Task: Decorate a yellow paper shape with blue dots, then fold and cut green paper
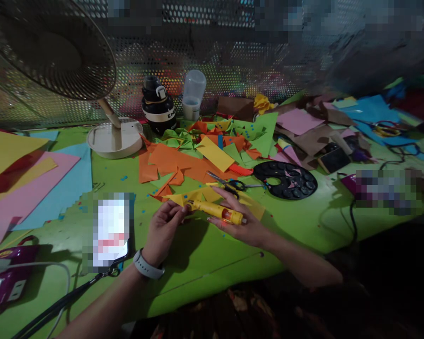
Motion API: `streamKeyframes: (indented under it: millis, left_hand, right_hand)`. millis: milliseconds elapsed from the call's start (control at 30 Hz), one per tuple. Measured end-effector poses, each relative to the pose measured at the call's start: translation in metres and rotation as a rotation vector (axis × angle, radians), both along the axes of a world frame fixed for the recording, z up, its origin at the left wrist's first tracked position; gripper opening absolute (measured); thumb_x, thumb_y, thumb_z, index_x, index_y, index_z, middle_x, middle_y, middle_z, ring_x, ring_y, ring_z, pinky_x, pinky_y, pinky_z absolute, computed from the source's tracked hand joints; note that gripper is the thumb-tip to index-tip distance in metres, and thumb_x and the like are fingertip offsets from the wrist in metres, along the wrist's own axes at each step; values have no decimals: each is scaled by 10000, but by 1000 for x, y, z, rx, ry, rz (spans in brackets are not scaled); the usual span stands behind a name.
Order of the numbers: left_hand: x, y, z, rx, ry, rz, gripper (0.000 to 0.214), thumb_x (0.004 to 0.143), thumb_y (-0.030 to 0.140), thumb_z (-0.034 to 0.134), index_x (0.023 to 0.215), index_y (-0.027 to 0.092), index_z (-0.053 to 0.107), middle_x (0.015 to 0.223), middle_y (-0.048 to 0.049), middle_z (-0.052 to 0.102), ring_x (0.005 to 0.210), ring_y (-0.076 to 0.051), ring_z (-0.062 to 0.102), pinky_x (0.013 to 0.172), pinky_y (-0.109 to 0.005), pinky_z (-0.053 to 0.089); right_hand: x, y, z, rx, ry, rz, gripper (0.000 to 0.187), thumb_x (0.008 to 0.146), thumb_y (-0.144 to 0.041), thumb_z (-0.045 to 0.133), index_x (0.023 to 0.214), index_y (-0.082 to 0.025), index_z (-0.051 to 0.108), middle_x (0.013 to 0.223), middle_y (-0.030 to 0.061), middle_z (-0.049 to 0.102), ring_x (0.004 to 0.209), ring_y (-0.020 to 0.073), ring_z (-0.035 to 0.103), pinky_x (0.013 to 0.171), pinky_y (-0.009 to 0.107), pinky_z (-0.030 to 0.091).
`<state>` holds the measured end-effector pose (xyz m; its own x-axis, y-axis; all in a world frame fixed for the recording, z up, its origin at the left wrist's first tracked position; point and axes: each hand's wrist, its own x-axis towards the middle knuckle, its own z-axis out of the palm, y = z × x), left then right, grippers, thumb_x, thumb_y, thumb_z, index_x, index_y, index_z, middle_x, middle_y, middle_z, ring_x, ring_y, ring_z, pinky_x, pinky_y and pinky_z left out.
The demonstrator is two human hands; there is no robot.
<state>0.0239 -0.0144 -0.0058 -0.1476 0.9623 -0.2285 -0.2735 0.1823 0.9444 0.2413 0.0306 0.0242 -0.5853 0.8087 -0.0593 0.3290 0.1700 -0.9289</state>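
Note:
My right hand (238, 221) grips a small yellow glue gun (217, 211), its nozzle pointing left. My left hand (164, 226), a white watch on its wrist, pinches a folded piece of yellow paper (176, 199) right at the nozzle tip. Both hands hover just above the green table (205, 254). More yellow paper pieces lie under and behind the glue gun. Black-handled scissors (233, 184) lie just beyond my right hand.
A heap of orange, green and yellow paper scraps (198, 150) covers the table's middle. A black round tray (286, 180) lies to the right. A desk fan (56, 52), dark bottle (159, 106) and clear cup (193, 94) stand behind. Paper sheets, a phone and cables lie left.

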Motion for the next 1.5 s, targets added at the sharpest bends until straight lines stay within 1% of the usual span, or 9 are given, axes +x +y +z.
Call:
streamKeyframes:
  millis: [167,367,600,867,1100,1233,1333,1433,1500]
  left_hand:
    - [0,0,1,-12,-12,11,203,774,329,760,847,196,625,787,6,715,752,-134,688,647,-233,525]
    - [0,0,0,-12,6,6,213,754,345,771,841,202,639,792,-6,721,745,-151,689,661,-259,534]
    - [1,0,1,2,23,6,221,762,353,766,838,196,628,778,-3,718,728,-138,675,644,-235,521]
    - [1,0,0,-6,30,12,203,770,340,759,821,198,624,775,-6,726,725,-132,680,649,-231,529]
    - [2,0,3,60,157,42,213,736,345,781,794,198,637,768,-19,735,755,-167,707,674,-257,573]
    - [2,-1,5,102,265,63,221,725,362,785,801,195,660,767,-36,738,718,-185,711,653,-274,588]
    - [0,-2,4,136,337,64,207,745,356,772,799,195,654,748,-29,734,685,-176,707,651,-271,585]
    - [-3,-2,4,78,242,79,222,746,346,781,794,195,626,759,-18,736,734,-174,719,679,-263,585]
    - [-6,0,7,21,91,122,249,721,335,806,797,193,615,787,-9,739,796,-179,728,676,-243,578]
  right_hand:
    - [-1,-1,1,-59,9,-32,757,859,-359,672,1503,-301,279,993,44,622,807,163,608,749,339,531]
    - [0,0,2,-63,11,-26,767,850,-341,679,1504,-288,282,970,45,635,854,183,612,753,344,528]
    - [0,0,4,-54,10,-29,757,861,-361,660,1508,-276,277,952,37,627,729,150,588,672,308,513]
    - [0,1,1,-20,-16,-19,761,857,-347,658,1510,-283,273,858,16,606,682,150,561,644,304,510]
    - [-1,2,3,11,-14,4,782,861,-339,653,1524,-279,242,784,-16,556,619,121,502,582,264,468]
    - [0,2,5,59,-27,26,777,871,-355,635,1528,-265,230,731,-40,506,593,116,464,543,252,430]
    - [6,2,9,118,-58,38,770,884,-363,604,1536,-276,203,732,-37,536,588,127,473,552,263,429]
    - [23,5,8,253,-136,-25,782,888,-369,583,1547,-282,171,810,3,617,678,182,567,634,311,475]
    - [42,8,4,402,-218,-145,783,891,-372,575,1550,-265,167,918,51,657,814,239,620,733,365,498]
